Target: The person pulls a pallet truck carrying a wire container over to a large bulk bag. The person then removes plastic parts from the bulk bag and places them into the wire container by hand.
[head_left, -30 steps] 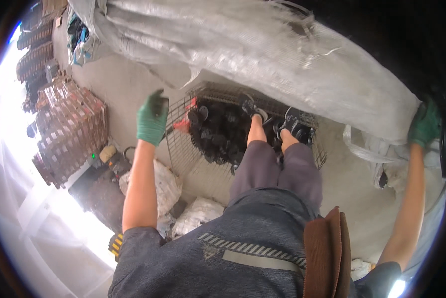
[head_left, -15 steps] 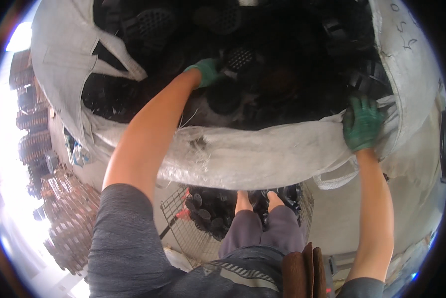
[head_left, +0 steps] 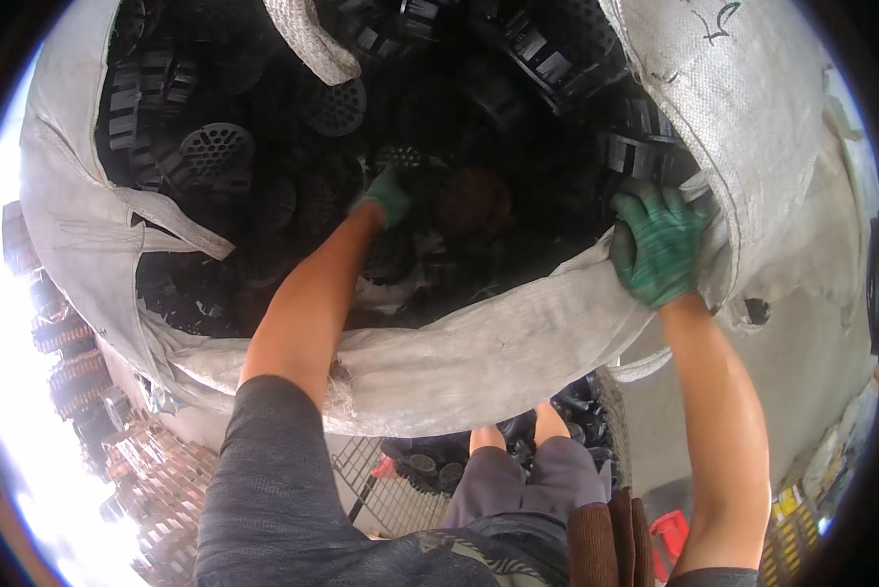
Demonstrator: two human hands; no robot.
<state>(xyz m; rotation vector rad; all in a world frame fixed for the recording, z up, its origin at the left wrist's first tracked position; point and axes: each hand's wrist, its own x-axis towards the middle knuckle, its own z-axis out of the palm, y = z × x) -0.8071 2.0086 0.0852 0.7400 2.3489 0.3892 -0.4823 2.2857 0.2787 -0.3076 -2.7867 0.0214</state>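
A big off-white woven bulk bag (head_left: 459, 367) gapes in front of me, filled with black round plastic parts, some with perforated faces. Deep among them is my left hand (head_left: 388, 199), in a green glove, right up against a black perforated part (head_left: 397, 157). Its fingertips are lost in the dark, so its grip does not show. My right hand (head_left: 660, 240), gloved in green too, is hooked over the bag's near-right rim, fingers inside. Farther left lie a perforated disc (head_left: 216, 149) and another perforated disc (head_left: 337, 106).
Fabric lifting straps (head_left: 180, 217) hang at the bag's edge. Below the bag stands a wire-mesh cage (head_left: 395, 489) holding more black parts (head_left: 430, 465), with my legs over it. Stacked goods (head_left: 161, 470) line the left side. A red object (head_left: 670, 538) lies at the lower right.
My view has tipped forward and shows more of the bag's inside. My left hand has come up against a perforated part. The right hand stays on the rim.
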